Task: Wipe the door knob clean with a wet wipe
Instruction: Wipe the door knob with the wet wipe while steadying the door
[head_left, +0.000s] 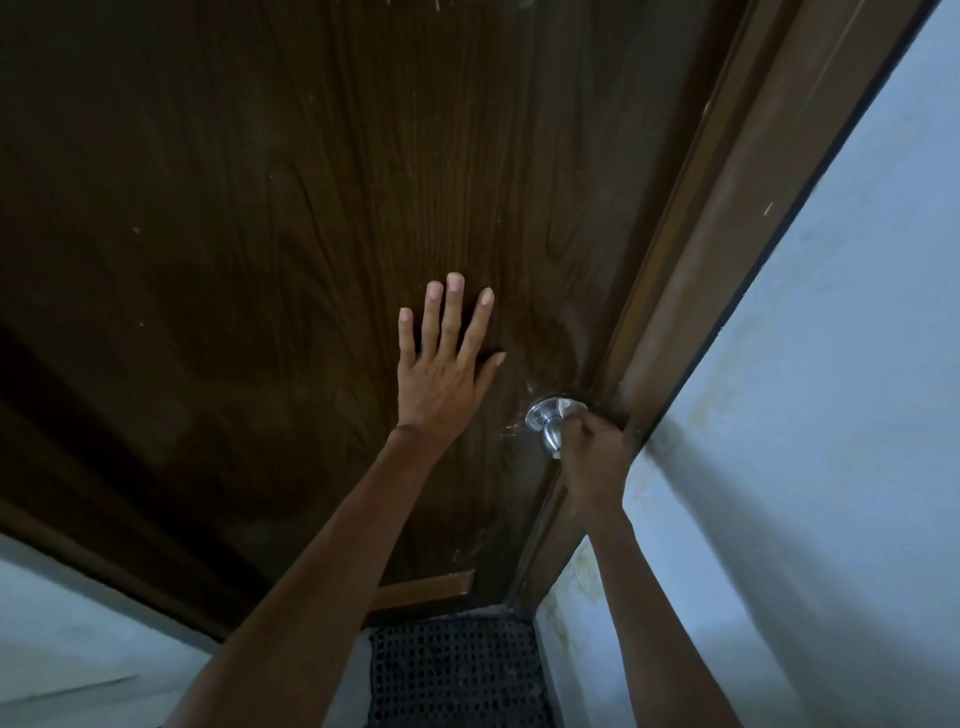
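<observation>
The left hand (441, 374) lay flat and open on the door (260, 208). The right hand (589, 457) was closed on the knob (545, 421) near the door's edge, seemingly mid-wipe. Next, it probably had to rub around the stem. The wipe was mostly hidden.

Your left hand (441, 364) lies flat on the door (311, 208), just left of the door knob (548, 423). The knob sits at the door's right edge, beside the door frame (727, 218). Your right hand (592, 462) is on the knob's right side, touching it. The wall (831, 415) stands right of the frame. A floor mat (457, 670) lies below the door's bottom edge, between your forearms.
</observation>
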